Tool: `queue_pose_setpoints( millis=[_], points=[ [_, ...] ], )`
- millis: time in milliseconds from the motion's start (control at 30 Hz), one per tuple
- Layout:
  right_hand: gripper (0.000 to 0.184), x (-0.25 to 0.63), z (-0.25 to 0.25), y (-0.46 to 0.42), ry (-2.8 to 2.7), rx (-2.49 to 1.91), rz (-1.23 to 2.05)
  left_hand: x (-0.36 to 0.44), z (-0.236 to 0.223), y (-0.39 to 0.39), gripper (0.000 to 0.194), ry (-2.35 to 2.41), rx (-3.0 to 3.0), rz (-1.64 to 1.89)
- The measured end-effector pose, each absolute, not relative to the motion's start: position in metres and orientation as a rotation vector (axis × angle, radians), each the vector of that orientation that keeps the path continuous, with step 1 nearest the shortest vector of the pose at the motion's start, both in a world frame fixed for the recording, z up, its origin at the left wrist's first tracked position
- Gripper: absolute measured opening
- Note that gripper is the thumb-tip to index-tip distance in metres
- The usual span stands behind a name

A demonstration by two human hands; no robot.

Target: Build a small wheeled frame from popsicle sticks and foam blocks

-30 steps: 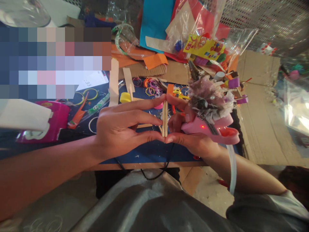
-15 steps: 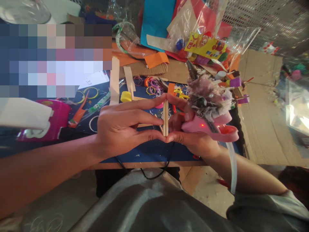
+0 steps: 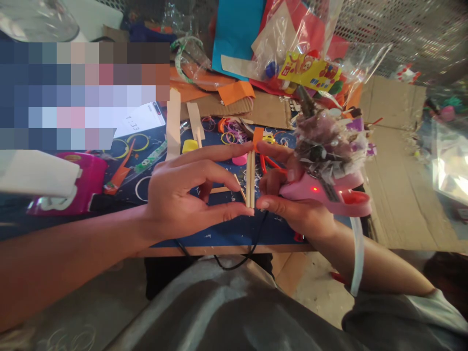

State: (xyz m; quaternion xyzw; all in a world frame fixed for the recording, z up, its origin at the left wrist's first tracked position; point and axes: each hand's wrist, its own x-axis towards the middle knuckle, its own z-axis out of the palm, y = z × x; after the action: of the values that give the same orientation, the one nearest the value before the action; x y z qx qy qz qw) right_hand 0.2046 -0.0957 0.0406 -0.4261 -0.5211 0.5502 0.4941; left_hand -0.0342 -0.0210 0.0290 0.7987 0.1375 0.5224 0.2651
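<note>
My left hand (image 3: 183, 187) pinches a pair of slim wooden sticks (image 3: 250, 180) end to end, with the thumb at the near end and a fingertip at the far end. The sticks stand side by side above the blue tabletop (image 3: 223, 229). In my right hand (image 3: 307, 212) is a pink hot glue gun (image 3: 329, 192) with a lit red light. A shaggy clump of glue strings and scraps (image 3: 331, 141) covers its front, and a pale glue stick (image 3: 357, 253) trails from it. My right index fingertip and thumb are beside the sticks, slightly apart from them.
A magenta and white device (image 3: 91, 180) and a lit phone (image 3: 139, 119) are at left. Orange scissor-like handles (image 3: 270, 163), yellow caps (image 3: 190, 145) and thread scraps lie behind my hands. Cardboard (image 3: 395, 185) spreads at right; coloured paper (image 3: 234, 39) stands at the back.
My right hand has drawn back a little to the right with the glue gun, its fingertips coming off the sticks. My left hand stays in place with the sticks.
</note>
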Motion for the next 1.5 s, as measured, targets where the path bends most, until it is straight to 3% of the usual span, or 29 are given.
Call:
queue_pose_setpoints(
  millis=[1133,1367,1500],
  points=[
    [0.080,0.206,0.037,-0.094,-1.193,-1.150,1.439,-0.033,0.027,-0.023,0.027,0.419,2.213,1.394],
    [0.074,0.206,0.038,-0.093,-1.222,-1.175,1.436,-0.038,0.029,-0.026,0.029,0.403,2.212,1.354],
    [0.053,0.205,0.039,-0.094,-1.283,-1.099,1.332,-0.037,0.034,-0.024,0.028,0.368,2.232,1.351]
  ],
)
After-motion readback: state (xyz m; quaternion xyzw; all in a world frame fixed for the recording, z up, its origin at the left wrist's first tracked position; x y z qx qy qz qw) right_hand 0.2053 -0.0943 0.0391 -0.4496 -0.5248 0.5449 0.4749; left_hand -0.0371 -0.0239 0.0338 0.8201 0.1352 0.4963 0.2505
